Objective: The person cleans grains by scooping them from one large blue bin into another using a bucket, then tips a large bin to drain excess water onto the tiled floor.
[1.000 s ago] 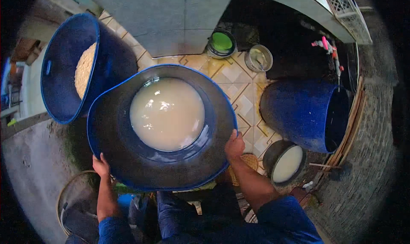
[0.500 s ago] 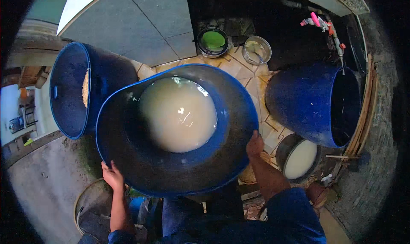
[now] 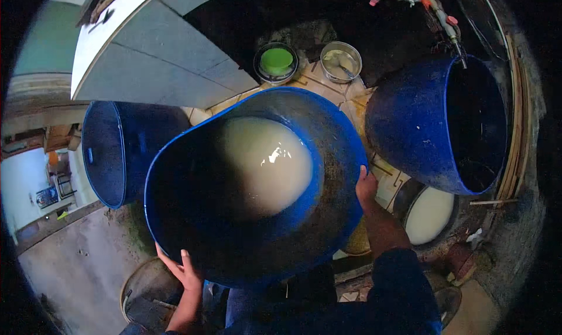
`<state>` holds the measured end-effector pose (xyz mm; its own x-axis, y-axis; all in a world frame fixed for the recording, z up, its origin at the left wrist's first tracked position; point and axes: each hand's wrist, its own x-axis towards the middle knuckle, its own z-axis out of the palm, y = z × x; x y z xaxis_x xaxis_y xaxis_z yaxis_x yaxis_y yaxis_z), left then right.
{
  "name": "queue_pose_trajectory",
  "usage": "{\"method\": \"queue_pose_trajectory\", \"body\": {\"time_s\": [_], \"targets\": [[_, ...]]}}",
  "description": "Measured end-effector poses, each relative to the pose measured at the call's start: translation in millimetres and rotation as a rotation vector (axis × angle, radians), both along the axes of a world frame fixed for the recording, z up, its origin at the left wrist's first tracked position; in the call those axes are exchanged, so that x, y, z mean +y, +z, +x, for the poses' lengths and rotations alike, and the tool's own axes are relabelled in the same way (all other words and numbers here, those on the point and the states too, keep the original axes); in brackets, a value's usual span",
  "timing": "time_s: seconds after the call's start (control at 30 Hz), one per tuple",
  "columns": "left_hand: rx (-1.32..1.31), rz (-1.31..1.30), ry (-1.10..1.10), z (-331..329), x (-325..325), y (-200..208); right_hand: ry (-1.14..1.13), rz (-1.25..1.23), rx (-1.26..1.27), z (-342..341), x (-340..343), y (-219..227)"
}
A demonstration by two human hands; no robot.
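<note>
A large blue plastic drum (image 3: 328, 212) with a wide, warped rim is in front of my body. Cloudy whitish liquid (image 3: 275, 165) fills its bottom, and a dark shadow covers the drum's left inside wall. At the near left of the rim, my left hand (image 3: 186, 272) holds the edge, its thumb up and the fingers along the outer wall. My right hand (image 3: 367, 187) grips the rim on the right side, thumb on top; its other fingers are mostly hidden.
Blue barrels stand at the left (image 3: 105, 153) and right (image 3: 410, 124), the right one beneath a tap (image 3: 451, 24). A tub of pale liquid (image 3: 432, 215) sits near my right arm. Beyond the drum are a green-centred bowl (image 3: 276, 61) and a metal pot (image 3: 341, 61). A grey tiled slab (image 3: 158, 48) juts in.
The drum has shifted slightly right in view and tilted, with its liquid lying farther right. My left hand has moved right and down along the rim. The whole view has turned somewhat.
</note>
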<state>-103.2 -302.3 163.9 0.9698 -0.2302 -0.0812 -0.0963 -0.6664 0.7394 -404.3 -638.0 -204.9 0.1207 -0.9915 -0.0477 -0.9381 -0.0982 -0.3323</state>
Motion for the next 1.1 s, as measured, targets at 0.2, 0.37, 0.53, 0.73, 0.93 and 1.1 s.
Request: {"method": "queue_pose_trajectory", "body": {"time_s": [0.2, 0.37, 0.53, 0.73, 0.93, 1.1], "targets": [[-0.062, -0.111, -0.133, -45.4, -59.1, 5.8, -0.01, -0.246, -0.057, -15.1, -38.1, -9.2], [-0.003, -0.077, -0.05, -79.0, -90.9, 7.5, -0.103, 0.599, 0.186, -12.3, -69.5, 0.2], [0.023, -0.149, -0.166, -92.1, -108.3, 3.3, -0.219, 0.828, 0.129, -11.3, -89.1, 0.8], [0.096, -0.221, -0.384, -82.9, -116.4, 5.7, 0.039, 0.295, 0.112, 50.8, -37.9, 69.6], [0.119, -0.1, -0.488, -79.7, -101.4, 4.3, 0.75, 1.31, -1.128, 139.2, 61.8, 311.9], [0.136, -0.168, -0.704, -75.7, -88.2, -6.6, 0.759, 1.144, -1.071, 186.7, 112.7, 362.9]]}}
